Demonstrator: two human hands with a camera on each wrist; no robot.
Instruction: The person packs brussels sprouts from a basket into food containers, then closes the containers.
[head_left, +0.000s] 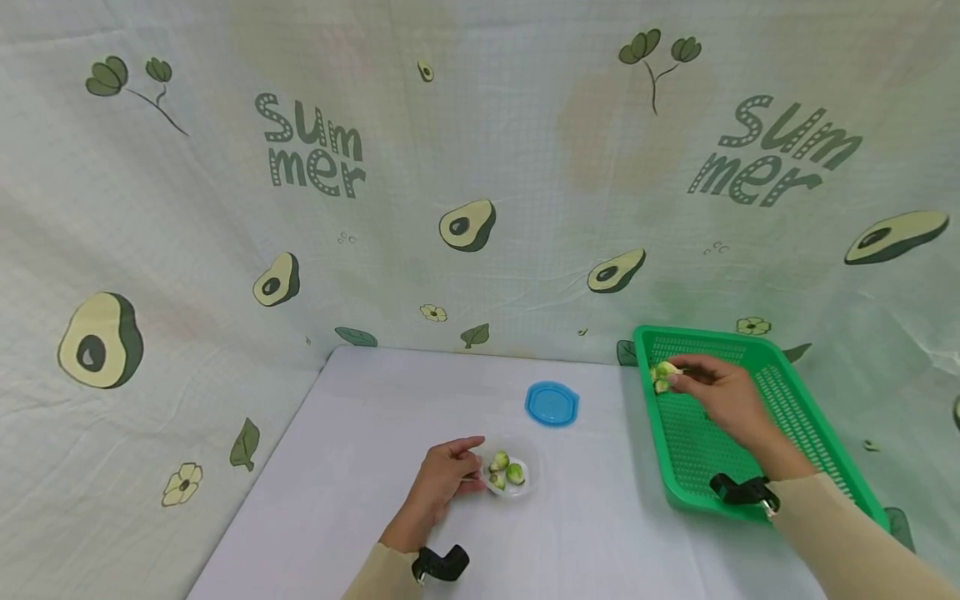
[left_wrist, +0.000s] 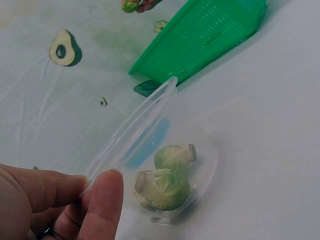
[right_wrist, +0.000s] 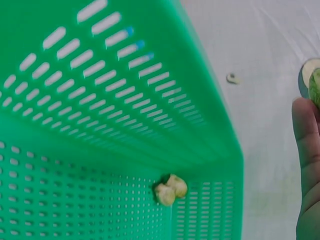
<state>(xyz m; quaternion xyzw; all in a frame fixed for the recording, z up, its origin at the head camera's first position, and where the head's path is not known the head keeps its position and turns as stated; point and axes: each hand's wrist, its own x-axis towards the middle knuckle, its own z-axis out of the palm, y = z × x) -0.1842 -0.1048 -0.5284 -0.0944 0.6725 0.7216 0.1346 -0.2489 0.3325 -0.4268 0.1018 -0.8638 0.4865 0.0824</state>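
My left hand point(head_left: 441, 482) pinches the rim of a clear plastic bowl point(left_wrist: 131, 131) between thumb and fingers, and the bowl stands on the table. Inside it lie three Brussels sprouts point(head_left: 514, 473), green with pale cut stems. Over the far left corner of the green basket point(head_left: 801, 408), my right hand point(head_left: 723, 398) holds another Brussels sprout point(head_left: 665, 367) at its fingertips. The right wrist view catches only an edge of that sprout point(right_wrist: 314, 89). Below it, two pale sprouts point(right_wrist: 171, 190) rest together in the basket's corner.
A blue lid point(head_left: 552, 404) lies flat on the white table point(head_left: 390, 408), behind the bowl. The perforated basket stands at the table's right side. A cloth point(head_left: 525, 150) printed with avocados hangs behind and at both sides. Black straps point(head_left: 442, 564) circle both wrists.
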